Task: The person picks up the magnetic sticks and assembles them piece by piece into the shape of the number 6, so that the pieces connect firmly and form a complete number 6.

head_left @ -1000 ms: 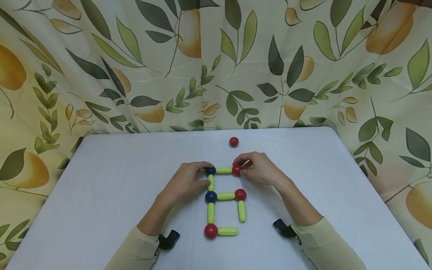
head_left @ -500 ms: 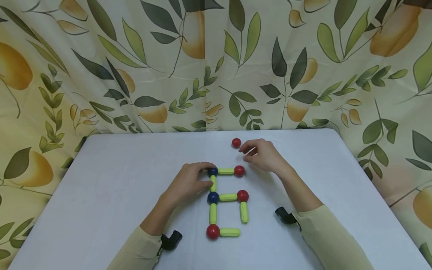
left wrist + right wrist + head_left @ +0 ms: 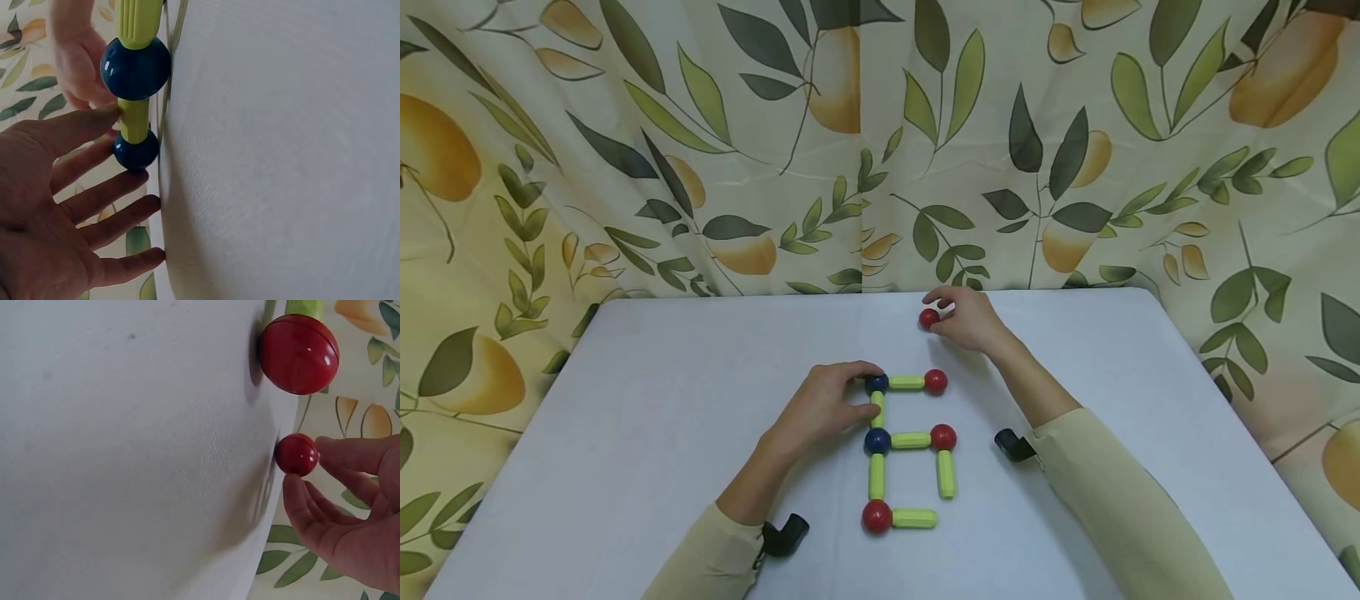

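Observation:
My left hand (image 3: 820,404) rests on the upper left corner of a stick-and-ball figure, its thumb touching a yellow-green stick (image 3: 134,122) and a fingertip on the far blue ball (image 3: 136,150). In the left wrist view its fingers are spread and fairly straight. Another blue ball (image 3: 877,441) sits at the stick's near end. At the back of the table my right hand (image 3: 968,321) pinches a loose red ball (image 3: 297,454) between thumb and finger. That ball still appears to rest on the tabletop. A larger-looking red ball (image 3: 300,354) is nearer the right wrist camera.
Red balls stand at the figure's top right (image 3: 936,382), middle right (image 3: 943,437) and lower left. Yellow-green sticks (image 3: 913,518) run between or out from the balls. The white table (image 3: 625,417) ends at a patterned curtain (image 3: 820,150) behind.
My right hand has left the figure's top right red ball and moved back to the loose red ball, with its fingers now around it. The left hand stays on the figure.

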`<state>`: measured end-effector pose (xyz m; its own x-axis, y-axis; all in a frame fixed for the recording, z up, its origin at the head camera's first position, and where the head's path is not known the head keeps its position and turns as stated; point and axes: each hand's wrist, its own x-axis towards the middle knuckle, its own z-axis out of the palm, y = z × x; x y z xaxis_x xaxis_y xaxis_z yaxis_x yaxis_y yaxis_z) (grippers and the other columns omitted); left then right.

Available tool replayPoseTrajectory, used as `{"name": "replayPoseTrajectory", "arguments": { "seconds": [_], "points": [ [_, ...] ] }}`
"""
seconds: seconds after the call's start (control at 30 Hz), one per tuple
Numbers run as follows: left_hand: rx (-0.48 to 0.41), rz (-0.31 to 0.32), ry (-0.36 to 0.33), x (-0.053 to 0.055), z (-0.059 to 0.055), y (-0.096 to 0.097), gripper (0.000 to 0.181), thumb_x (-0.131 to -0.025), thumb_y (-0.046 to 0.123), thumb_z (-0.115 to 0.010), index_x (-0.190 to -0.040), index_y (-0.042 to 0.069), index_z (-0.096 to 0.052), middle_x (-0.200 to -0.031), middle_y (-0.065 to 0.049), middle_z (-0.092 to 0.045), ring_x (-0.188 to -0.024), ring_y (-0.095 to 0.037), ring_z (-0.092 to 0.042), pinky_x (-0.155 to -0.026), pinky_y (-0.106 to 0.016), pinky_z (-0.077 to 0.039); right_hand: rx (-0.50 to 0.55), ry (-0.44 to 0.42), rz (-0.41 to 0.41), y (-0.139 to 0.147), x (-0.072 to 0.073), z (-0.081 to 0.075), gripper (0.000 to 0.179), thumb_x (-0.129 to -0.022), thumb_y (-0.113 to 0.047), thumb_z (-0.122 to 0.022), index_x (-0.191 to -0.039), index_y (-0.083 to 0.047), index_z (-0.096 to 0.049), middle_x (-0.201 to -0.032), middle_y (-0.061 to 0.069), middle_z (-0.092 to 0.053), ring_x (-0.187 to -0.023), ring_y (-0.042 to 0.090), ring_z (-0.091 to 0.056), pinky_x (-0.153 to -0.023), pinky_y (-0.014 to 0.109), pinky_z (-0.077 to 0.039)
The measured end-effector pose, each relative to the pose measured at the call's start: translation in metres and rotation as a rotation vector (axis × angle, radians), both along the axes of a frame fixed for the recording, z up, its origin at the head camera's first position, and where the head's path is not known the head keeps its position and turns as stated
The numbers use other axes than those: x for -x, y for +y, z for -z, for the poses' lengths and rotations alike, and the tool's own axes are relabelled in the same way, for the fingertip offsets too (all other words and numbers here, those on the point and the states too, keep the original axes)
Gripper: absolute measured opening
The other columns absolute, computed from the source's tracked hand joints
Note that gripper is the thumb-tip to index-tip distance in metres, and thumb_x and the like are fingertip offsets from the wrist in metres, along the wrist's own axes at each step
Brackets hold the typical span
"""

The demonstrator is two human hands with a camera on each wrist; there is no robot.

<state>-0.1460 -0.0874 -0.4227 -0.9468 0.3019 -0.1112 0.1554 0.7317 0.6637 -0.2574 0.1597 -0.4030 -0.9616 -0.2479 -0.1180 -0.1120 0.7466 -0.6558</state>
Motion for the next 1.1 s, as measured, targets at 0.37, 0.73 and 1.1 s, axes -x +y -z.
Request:
{"name": "replayPoseTrajectory", "arguments": {
  "seconds": [0.37, 0.73, 1.1],
  "points": [
    [-0.018, -0.018, -0.011, -0.001, 0.002, 0.004, 0.045, -0.087, 0.023, -0.085, -0.131, 0.024, -0.071, -0.131, 0.000, -0.072, -0.129, -0.022, -0.063, -0.110, -0.045, -0.051, -0.028, 0.003, 0.000, 0.001, 0.006, 0.010, 0.033, -0.091, -0.005, -0.071, -0.124, -0.006, -0.071, -0.119, 0.020, -0.069, -0.111, 0.035, -0.061, -0.090, 0.043, -0.057],
    [-0.023, -0.047, -0.017, -0.003, 0.001, 0.002, 0.044, -0.088, 0.022, -0.084, -0.129, 0.024, -0.072, -0.131, 0.000, -0.072, -0.129, -0.023, -0.063, -0.110, -0.046, -0.051, -0.031, -0.020, -0.014, 0.012, -0.011, 0.010, 0.030, -0.091, -0.006, -0.073, -0.122, -0.008, -0.073, -0.118, 0.019, -0.070, -0.108, 0.035, -0.066, -0.091, 0.044, -0.058],
    [-0.037, -0.057, -0.028, -0.002, 0.000, 0.001, 0.043, -0.089, 0.021, -0.083, -0.130, 0.024, -0.071, -0.132, 0.000, -0.071, -0.130, -0.024, -0.062, -0.111, -0.047, -0.051, -0.029, -0.006, -0.033, 0.019, -0.030, 0.010, 0.029, -0.091, -0.005, -0.071, -0.120, -0.008, -0.073, -0.117, 0.017, -0.072, -0.106, 0.034, -0.069, -0.093, 0.047, -0.057]
  ]
}}
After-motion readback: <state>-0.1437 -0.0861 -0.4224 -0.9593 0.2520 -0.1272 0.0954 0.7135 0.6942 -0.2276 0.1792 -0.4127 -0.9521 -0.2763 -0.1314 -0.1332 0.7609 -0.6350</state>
